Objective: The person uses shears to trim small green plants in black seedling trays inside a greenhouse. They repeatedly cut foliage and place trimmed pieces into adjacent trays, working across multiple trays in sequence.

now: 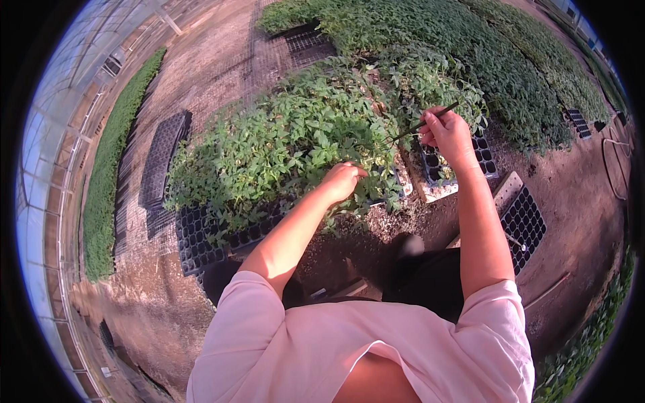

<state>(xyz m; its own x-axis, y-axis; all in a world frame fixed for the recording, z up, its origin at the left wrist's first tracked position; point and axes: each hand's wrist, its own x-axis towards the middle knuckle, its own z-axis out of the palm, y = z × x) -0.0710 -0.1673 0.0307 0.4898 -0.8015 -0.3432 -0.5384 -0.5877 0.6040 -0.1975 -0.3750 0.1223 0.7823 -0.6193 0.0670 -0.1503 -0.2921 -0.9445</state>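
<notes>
— Right hand (449, 134) first: what's it doing?

— Fingers pinched shut on a thin dark stick (423, 123), held slantwise, its lower tip pointing left into the leaves. It's up over a seedling tray (485, 158) with black cells and a pale rim, only partly filled.

— And the left hand (342, 180)?

— Curled down among the seedlings (289, 141), fingers buried in the foliage at the near edge of the green patch. Whether it grips a stem or just rests there, I cannot tell; the leaves hide the fingertips.

— Where do those plants sit?

— In black cell trays on the ground. A strip of bare cells (201, 235) shows along the near left edge, just below the leaves. Further left lies a dark stack of unused trays (164, 158), flat, well apart from the hands.

— Anything to the right?

— Another black tray (524, 225), tilted against a pale board, near the right forearm. Beyond it a thin stick (547, 290) lies on the brown soil (571, 181), and a hose (613, 164) loops by the rim.

— Any labels or signs?

— None I can make out. Small black trays (578, 122) sit at the far right edge of the large seedling bed (484, 47). A long green row (111, 168) runs along the greenhouse wall (50, 168) on the left.

— The person?

— Pink short sleeves (484, 316), crouched over the trays.
</notes>
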